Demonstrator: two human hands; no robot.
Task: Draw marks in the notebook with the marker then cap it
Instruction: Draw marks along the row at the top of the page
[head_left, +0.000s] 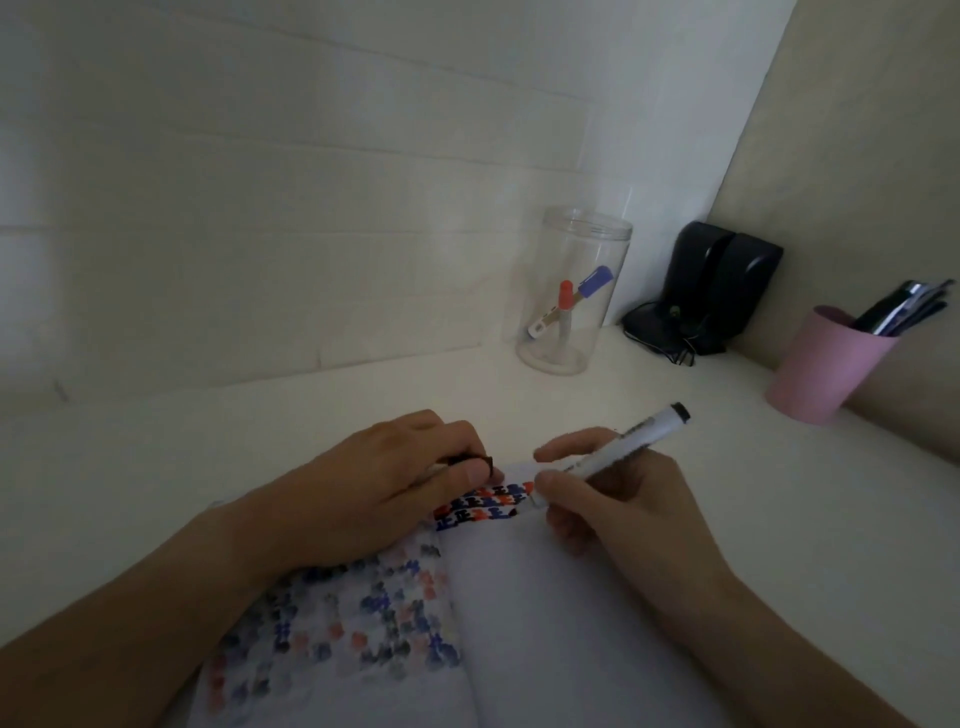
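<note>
Notebook (545, 597) with 正 tally marks; right fingers (553, 480) gripping marker (618, 452), left fingers (475, 470) pinching cap (470, 459).

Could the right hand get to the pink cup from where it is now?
Probably yes. The pink cup stands on the desk beyond the right hand, with only bare desk between them, but that hand holds the marker, so its fingers aren't free.

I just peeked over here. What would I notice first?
Probably the two hands in the middle: the right hand holds a marker over the open notebook, whose pages carry rows of red, blue and black marks. Behind, a clear jar holds two markers, and a pink cup stands at right.
</note>
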